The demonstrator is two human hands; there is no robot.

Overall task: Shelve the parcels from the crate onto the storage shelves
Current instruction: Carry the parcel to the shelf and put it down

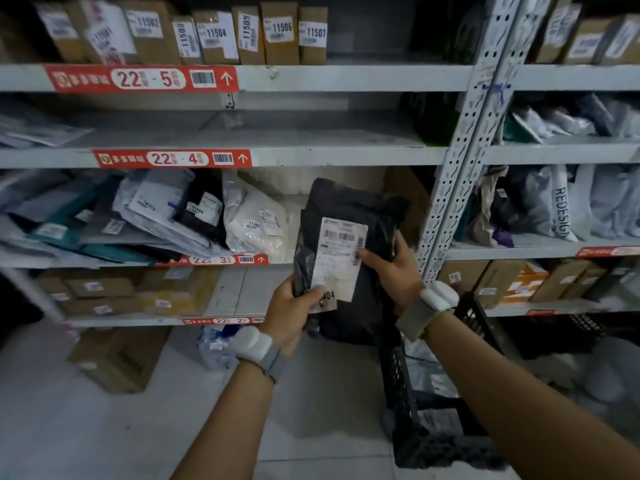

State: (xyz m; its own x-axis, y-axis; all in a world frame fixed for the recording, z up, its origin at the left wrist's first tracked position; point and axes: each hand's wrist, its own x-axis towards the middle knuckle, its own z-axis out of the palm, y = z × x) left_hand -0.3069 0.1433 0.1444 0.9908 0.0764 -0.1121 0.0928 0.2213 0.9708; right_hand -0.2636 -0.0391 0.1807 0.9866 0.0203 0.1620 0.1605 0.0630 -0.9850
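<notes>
A black plastic parcel (pixel 343 209) with a white shipping label hangs upright in front of the shelf marked 22-3 (pixel 214 260). My left hand (pixel 294 311) grips its lower left corner, thumb on the label. My right hand (pixel 393 268) holds its right edge, thumb across the label's side. Below my right arm stands the black plastic crate (pixel 401 386), with grey and white parcels (pixel 429 375) lying inside it.
Soft mailers crowd the left of shelf 22-3, with a white bag (pixel 254 220) beside the held parcel. Shelf 22-4 (pixel 311 140) is mostly bare. Cardboard boxes (pixel 277 32) line shelf 22-5. A perforated upright post (pixel 464 150) divides the bays. A box (pixel 117 358) sits on the floor.
</notes>
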